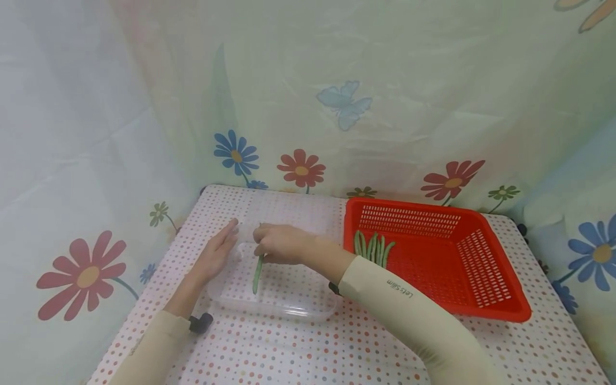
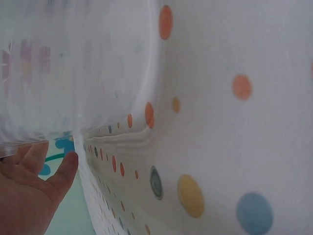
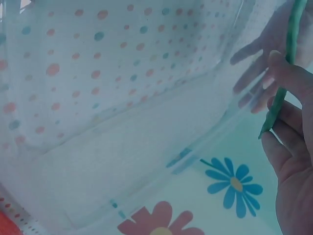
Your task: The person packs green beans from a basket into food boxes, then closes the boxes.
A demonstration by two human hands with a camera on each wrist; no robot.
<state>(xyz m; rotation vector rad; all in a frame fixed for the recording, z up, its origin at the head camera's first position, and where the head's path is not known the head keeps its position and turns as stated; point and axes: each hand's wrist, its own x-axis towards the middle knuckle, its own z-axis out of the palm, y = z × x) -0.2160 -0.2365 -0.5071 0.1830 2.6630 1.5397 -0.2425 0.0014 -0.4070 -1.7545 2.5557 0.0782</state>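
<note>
A single green bean [image 1: 258, 275] is pinched between the thumb and fingers of my right hand [image 1: 284, 243], over the left part of a clear plastic container [image 1: 298, 310]. In the right wrist view the bean [image 3: 292, 41] runs past the thumb, its lower tip by the fingers. My left hand [image 1: 215, 256] rests along the container's left side with fingers extended. The left wrist view shows that hand [image 2: 29, 186] with its fingers at the clear container's rim [image 2: 36, 139].
A red plastic basket [image 1: 481, 283] stands at the right, with several green beans [image 1: 372, 248] in its left side. The dotted tablecloth [image 1: 269, 353] covers the table. A flowered curtain [image 1: 289, 96] hangs close behind it.
</note>
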